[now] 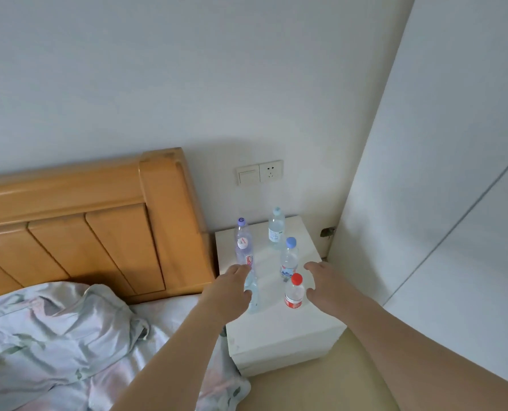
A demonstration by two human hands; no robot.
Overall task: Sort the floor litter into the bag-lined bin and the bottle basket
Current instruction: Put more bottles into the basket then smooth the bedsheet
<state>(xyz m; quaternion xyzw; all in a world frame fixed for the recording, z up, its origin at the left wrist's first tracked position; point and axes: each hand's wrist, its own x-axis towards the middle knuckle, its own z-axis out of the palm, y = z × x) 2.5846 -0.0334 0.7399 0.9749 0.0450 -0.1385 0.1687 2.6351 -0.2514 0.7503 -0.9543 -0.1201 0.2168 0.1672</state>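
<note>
Beside the bed, on the white nightstand, stood six plastic bottles, all upright. The left hand had its fingers curled about a clear bottle at the near left, though how firmly it gripped I could not tell, since the hand covered much of it. The right hand hung spread and empty just beside the red-capped bottle, thumb and fingers apart as if to close on it.

To do this well, I judged each hand ought to take its bottle low about the body and lift straight up, for the blue-capped bottle stood close behind the red one and the labelled bottle close behind the left hand; a sideways sweep could topple them. The purple-capped bottle and the pale bottle stood further back, near the wall.

Neither bin nor basket showed anywhere, nor any litter on the strip of floor in sight. Whether the bottles held water was hard to make out.
</note>
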